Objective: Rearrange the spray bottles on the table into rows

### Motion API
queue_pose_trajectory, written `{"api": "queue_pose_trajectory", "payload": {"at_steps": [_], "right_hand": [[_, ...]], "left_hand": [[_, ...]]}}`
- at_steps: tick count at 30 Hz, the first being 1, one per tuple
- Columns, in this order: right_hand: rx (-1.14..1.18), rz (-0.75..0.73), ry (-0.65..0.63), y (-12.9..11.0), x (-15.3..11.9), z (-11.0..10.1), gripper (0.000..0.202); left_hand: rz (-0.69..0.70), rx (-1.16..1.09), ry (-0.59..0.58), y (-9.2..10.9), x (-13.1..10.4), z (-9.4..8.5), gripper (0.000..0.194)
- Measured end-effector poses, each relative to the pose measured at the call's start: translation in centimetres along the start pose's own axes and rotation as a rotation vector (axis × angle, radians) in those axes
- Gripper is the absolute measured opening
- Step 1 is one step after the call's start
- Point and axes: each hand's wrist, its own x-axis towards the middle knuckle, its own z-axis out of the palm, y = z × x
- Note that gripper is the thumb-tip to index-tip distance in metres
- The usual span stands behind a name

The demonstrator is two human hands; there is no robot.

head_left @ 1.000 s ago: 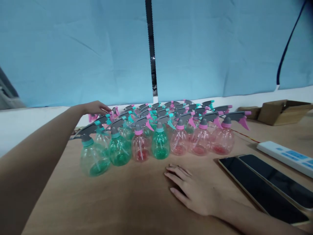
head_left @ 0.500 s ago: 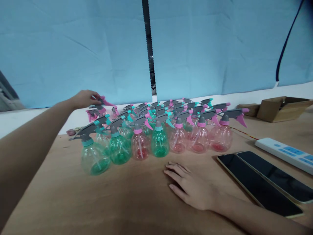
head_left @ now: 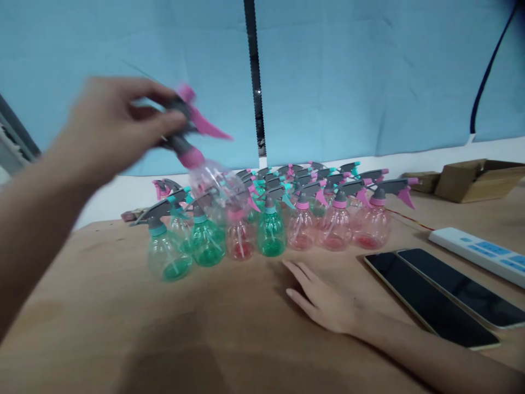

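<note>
My left hand grips the grey head of a clear spray bottle with a pink collar and trigger. It hangs tilted in the air over the left part of the group, blurred by motion. Below and behind it stand several spray bottles in rows, some with green liquid, like the front one, others with red, like the pink-collared one at the right end of the front row. My right hand rests on the wooden table, fingers spread and holding nothing, in front of the bottles.
Two dark phones lie side by side at the right, near a white power strip. An open cardboard box stands at the back right. A blue sheet hangs behind the table.
My left hand has lifted a pink-collared spray bottle out of the back left of the group and brought it up and nearer. My right hand remains on the table.
</note>
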Motion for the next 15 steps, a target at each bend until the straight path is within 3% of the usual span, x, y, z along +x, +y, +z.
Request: {"api": "queue_pose_trajectory", "payload": {"at_steps": [4, 7, 12, 15], "right_hand": [[0.108, 0.024, 0.108, 0.6, 0.0, 0.3, 0.055], [0.123, -0.018, 0.111, 0.7, -0.1, 0.3, 0.058], [0.095, -0.097, 0.101, 0.3, 0.0, 0.0, 0.065], [0.072, -0.111, 0.101, 0.2, 0.0, -0.1, 0.068]], "left_hand": [[0.154, 0.061, -0.278, 1.9, -4.0, 5.4, 0.030], [0.193, 0.037, -0.395, 2.1, -6.0, 8.3, 0.025], [0.177, -0.067, -0.384, 1.9, -7.0, 10.8, 0.022], [0.099, -0.244, -0.361, 1.5, -7.6, 11.8, 0.022]]}}
